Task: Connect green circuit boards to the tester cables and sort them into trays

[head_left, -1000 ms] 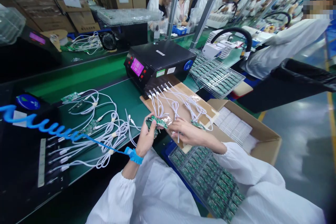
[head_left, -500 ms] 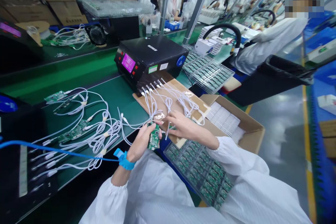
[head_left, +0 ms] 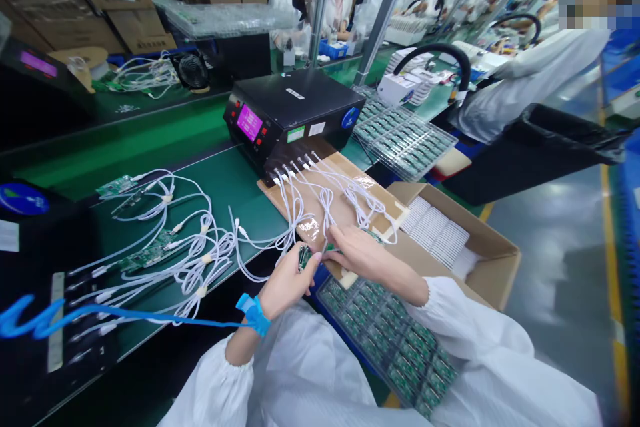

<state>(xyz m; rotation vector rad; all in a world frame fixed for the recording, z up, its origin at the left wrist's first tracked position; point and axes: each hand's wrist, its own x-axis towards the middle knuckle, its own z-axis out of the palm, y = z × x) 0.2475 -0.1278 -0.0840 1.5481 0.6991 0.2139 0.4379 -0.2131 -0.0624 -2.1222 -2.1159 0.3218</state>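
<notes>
Grip: my left hand (head_left: 287, 279) is closed around a board (head_left: 303, 257), just left of my right hand (head_left: 361, 255), which pinches a cable (head_left: 325, 241). I advise edge contact, cable slack.

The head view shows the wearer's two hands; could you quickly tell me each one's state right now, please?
Left hand: closed, holding a green circuit board.
Right hand: closed, apparently on a white cable.

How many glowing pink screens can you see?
2: one screen on the black box in the middle, and another screen on the dark machine at upper left. Others may be hidden.
</notes>
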